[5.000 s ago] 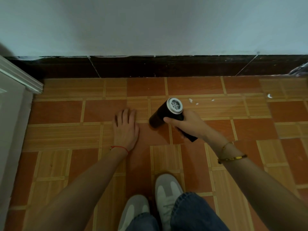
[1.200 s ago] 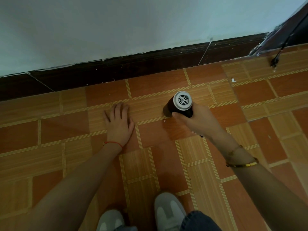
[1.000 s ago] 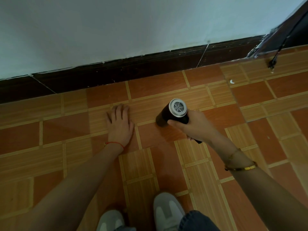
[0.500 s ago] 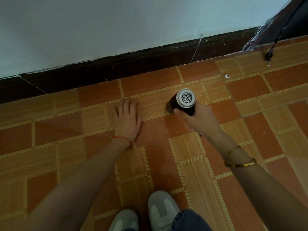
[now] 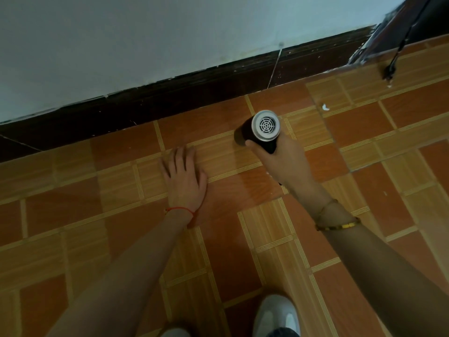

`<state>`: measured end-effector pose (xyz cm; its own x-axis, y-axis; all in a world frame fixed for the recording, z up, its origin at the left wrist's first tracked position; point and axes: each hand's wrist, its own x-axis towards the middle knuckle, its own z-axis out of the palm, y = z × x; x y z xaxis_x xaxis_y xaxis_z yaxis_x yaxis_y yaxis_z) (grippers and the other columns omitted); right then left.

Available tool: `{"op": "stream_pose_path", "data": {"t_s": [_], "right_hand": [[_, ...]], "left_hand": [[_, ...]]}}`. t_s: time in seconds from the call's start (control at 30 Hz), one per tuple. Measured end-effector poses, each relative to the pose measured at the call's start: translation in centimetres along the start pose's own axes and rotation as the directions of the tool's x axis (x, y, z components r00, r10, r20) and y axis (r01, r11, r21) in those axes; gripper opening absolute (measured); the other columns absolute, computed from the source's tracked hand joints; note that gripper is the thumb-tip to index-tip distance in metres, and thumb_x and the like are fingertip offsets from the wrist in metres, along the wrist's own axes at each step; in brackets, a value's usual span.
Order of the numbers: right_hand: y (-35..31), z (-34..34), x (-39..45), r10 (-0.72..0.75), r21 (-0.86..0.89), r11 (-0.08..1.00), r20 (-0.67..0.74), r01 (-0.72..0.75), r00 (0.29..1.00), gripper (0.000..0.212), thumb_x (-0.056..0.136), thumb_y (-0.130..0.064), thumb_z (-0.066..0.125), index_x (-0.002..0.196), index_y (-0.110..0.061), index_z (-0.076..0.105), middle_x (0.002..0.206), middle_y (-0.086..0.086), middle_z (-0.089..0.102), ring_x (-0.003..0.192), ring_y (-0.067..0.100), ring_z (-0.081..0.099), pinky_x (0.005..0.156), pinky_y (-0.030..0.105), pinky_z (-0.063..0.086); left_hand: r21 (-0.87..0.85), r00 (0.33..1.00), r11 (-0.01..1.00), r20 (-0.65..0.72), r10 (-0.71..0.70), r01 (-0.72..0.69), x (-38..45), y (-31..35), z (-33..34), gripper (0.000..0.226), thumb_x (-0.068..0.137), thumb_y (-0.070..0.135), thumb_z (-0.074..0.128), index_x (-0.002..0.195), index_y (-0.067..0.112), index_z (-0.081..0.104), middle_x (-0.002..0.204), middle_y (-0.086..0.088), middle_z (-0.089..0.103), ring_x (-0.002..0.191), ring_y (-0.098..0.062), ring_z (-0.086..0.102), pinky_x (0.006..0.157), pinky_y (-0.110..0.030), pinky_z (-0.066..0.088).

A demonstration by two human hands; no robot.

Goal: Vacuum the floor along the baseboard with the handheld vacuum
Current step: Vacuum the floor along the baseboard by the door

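gripping: the right hand (image 5: 283, 164) is wrapped round the handle of the handheld vacuum (image 5: 258, 131), thumb lying along the near side of the black body
pressing: the left hand (image 5: 184, 178) lies flat on the floor (image 5: 73, 210), palm down, fingers straight and close together, holding nothing
vacuum: a short black cylinder tilted away from the camera, its pale grey round end cap with a spoked grille facing up; the far end points down at the tiles, and whether it touches them cannot be told
vacuum position: over a wood-pattern tile, near the baseboard (image 5: 184, 93) but apart from it, right of the left hand
writing: no brand, label or lettering can be read on the vacuum or anywhere else; the cap shows only the grille
baseboard: a dark brown strip running along the foot of the pale wall (image 5: 145, 40), slanting up to the right, with white paint flecks along its top edge
floor: tiles in orange-brown and lighter striped wood pattern
debris: a small white scrap (image 5: 325, 107) on the tiles right of the vacuum, well apart from it
wrists: a red string (image 5: 181, 210) on the left wrist, beaded bracelets (image 5: 340, 224) on the right
cord: a thin dark cord (image 5: 398, 49) hangs at the upper right, its end touching the floor
shoes: a pale grey shoe (image 5: 277, 317) at the bottom edge, another partly cut off beside it
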<state>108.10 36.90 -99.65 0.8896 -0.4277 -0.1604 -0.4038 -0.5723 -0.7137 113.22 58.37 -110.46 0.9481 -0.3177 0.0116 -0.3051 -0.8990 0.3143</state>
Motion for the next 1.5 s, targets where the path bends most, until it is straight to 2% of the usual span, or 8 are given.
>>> {"op": "stream_pose_path", "data": {"t_s": [0.23,0.5,0.73,0.97,1.1,1.23,1.33,1.5], "right_hand": [[-2.4,2.8,2.6,-0.119,-0.011,0.993,0.091,0.121,0.989,0.06,0.085,-0.058,0.063,0.13,-0.02,0.054,0.114,-0.002,0.069,0.103,0.015,0.064,0.083,0.037,0.055],[-2.1,1.5,6.6,-0.029,-0.098,0.995,-0.117,0.018,0.993,0.065,0.086,-0.056,0.063,0.132,-0.012,0.052,0.117,0.005,0.07,0.104,0.023,0.066,0.082,0.04,0.055],[-3.3,2.4,7.0,-0.135,-0.054,0.989,0.104,0.141,0.985,0.062,0.084,-0.056,0.066,0.13,-0.016,0.057,0.115,0.001,0.071,0.105,0.018,0.065,0.086,0.037,0.055],[-0.6,-0.5,8.9,0.012,-0.087,0.996,-0.167,-0.026,0.986,0.063,0.086,-0.055,0.064,0.129,-0.01,0.055,0.116,0.008,0.07,0.105,0.027,0.066,0.081,0.037,0.055],[0.1,-1.7,8.4,0.012,-0.06,0.998,-0.134,-0.02,0.991,0.063,0.086,-0.052,0.066,0.133,-0.011,0.053,0.12,0.008,0.069,0.108,0.026,0.065,0.086,0.039,0.054],[-0.6,-1.2,5.8,-0.032,0.034,0.999,0.042,0.031,0.999,0.056,0.088,-0.047,0.067,0.131,-0.014,0.054,0.094,-0.002,0.069,0.072,0.01,0.061,0.066,0.029,0.052],[-0.7,-0.8,3.7,-0.042,0.034,0.999,0.172,0.037,0.984,0.05,0.089,-0.046,0.066,0.129,-0.018,0.054,0.07,-0.019,0.053,0.057,-0.002,0.051,0.059,0.022,0.044],[0.5,-2.1,0.8,0.029,0.047,0.998,0.234,-0.041,0.972,0.041,0.087,-0.048,0.066,0.119,-0.024,0.055,0.063,-0.01,0.059,0.045,0.003,0.059,0.047,0.021,0.048]], "left_hand": [[-0.009,0.999,1.0,-0.036,0.02,-0.02,0.0,-0.5,0.5,0.054,0.095,0.035,0.046,0.145,0.018,0.036,0.151,-0.009,0.036,0.144,-0.028,0.026,0.119,-0.061,0.012],[0.015,1.0,1.0,-0.026,0.015,-0.015,0.1,-0.3,0.2,0.054,0.094,0.037,0.039,0.144,0.016,0.039,0.151,-0.009,0.037,0.144,-0.029,0.027,0.12,-0.059,0.011],[-0.008,1.0,1.0,-0.018,0.024,-0.024,0.2,-0.1,-0.2,0.054,0.094,0.034,0.045,0.144,0.014,0.04,0.151,-0.011,0.037,0.143,-0.03,0.028,0.119,-0.061,0.01],[-0.022,0.999,0.999,-0.021,0.024,-0.025,0.2,-0.3,0.1,0.052,0.094,0.035,0.042,0.143,0.015,0.04,0.15,-0.01,0.036,0.143,-0.032,0.028,0.118,-0.064,0.012],[-0.004,0.999,1.0,-0.029,0.03,-0.03,0.2,-0.4,0.3,0.052,0.094,0.033,0.046,0.142,0.016,0.04,0.15,-0.01,0.036,0.143,-0.031,0.027,0.117,-0.064,0.014],[0.001,0.999,1.0,-0.028,0.024,-0.024,0.1,-0.3,0.4,0.053,0.094,0.035,0.042,0.142,0.016,0.039,0.15,-0.011,0.036,0.143,-0.031,0.026,0.118,-0.063,0.013],[0.008,0.999,1.0,-0.032,0.019,-0.019,0.1,-0.3,0.3,0.052,0.094,0.035,0.046,0.141,0.015,0.041,0.149,-0.011,0.037,0.142,-0.032,0.026,0.118,-0.062,0.012],[0.005,1.0,1.0,-0.016,0.008,-0.008,0.0,0.0,0.0,0.051,0.094,0.033,0.05,0.141,0.014,0.042,0.149,-0.013,0.038,0.143,-0.033,0.026,0.118,-0.063,0.012]]}}
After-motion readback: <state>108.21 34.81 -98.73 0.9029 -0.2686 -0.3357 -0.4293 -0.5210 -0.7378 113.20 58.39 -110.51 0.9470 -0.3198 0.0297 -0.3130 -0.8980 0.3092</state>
